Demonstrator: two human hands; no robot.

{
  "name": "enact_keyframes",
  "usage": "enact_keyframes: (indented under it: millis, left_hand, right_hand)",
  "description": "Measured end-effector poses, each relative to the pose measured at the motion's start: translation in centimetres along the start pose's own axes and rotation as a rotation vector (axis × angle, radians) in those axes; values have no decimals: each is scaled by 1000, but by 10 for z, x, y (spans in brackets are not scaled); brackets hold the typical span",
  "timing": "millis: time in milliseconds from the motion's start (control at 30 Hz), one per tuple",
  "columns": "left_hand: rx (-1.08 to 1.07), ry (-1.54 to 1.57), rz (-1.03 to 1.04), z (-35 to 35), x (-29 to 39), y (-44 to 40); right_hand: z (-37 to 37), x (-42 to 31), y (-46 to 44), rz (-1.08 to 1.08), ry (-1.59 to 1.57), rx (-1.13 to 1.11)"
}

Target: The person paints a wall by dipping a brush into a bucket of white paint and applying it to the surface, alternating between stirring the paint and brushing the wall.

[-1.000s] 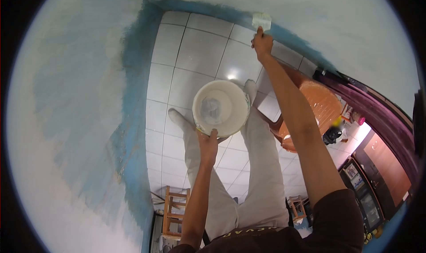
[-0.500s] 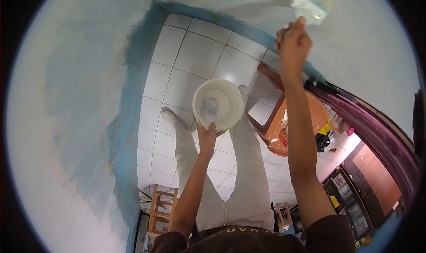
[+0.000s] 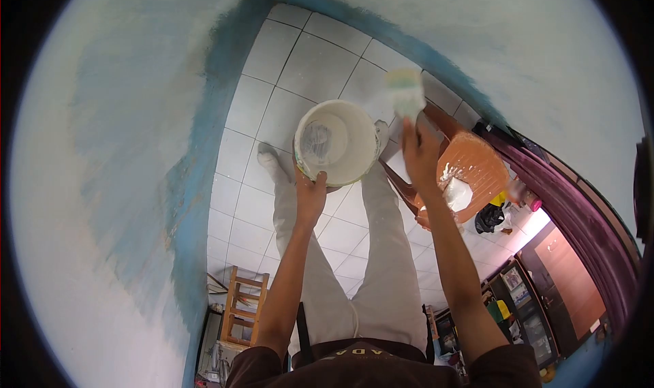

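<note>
My left hand (image 3: 311, 192) grips the near rim of a white paint bucket (image 3: 354, 139), its thumb over the edge. The bucket is tilted toward me, with a thin greyish-white smear of paint (image 3: 317, 143) on its inside. My right hand (image 3: 419, 153) is closed around the handle of a wide paintbrush (image 3: 407, 91), bristles pointing away from me. The brush is blurred and coated with whitish paint; it hangs in the air to the upper right of the bucket, apart from it.
A brown plastic chair (image 3: 480, 170) with white splashes and a white object (image 3: 458, 194) stands at the right. Patchy blue-and-white walls (image 3: 129, 156) meet ahead. A purple curtain (image 3: 565, 211) hangs right. A wooden stool (image 3: 244, 306) stands behind on the left. White tiles (image 3: 317, 64) cover the floor.
My right hand has brought the paintbrush down and left, away from the wall and toward the bucket. My left hand still holds the bucket, slightly higher in view.
</note>
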State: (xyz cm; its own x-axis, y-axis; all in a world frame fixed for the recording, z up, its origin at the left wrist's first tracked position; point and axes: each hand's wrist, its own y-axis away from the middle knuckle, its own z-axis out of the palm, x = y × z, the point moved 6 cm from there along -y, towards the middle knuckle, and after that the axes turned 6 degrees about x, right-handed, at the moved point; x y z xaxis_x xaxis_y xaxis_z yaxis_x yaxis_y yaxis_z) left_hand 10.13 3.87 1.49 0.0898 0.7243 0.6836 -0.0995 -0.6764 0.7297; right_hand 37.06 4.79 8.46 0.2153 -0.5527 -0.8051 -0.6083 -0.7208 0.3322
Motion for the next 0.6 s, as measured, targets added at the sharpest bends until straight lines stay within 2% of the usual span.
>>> enact_keyframes:
  millis: [133,167,200,233,300,333,367,433,533,600]
  left_hand:
    - [22,-44,89,-4,16,1]
    - [28,-65,121,-5,17,3]
    - [24,-70,121,-4,27,8]
    - [2,-14,60,2,40,13]
    - [-23,33,-5,7,46,18]
    - [-17,-88,136,6,50,18]
    - [-10,-210,279,7,55,20]
    - [-28,-180,280,6,49,24]
    - [-47,-334,381,14,55,33]
    - [-78,-365,377,7,55,31]
  right_hand:
    - [11,-23,56,-98,43,-61]
    - [20,-28,64,-187,120,-146]
    - [30,-33,72,-272,199,-231]
    - [36,-36,74,-273,197,-226]
    - [57,-26,80,-5,307,-304]
    - [64,-27,78,-45,250,-198]
    - [72,-26,76,-40,244,-196]
    - [88,-20,69,109,299,-206]
    - [119,1,65,96,313,-208]
    - [128,8,67,110,324,-231]
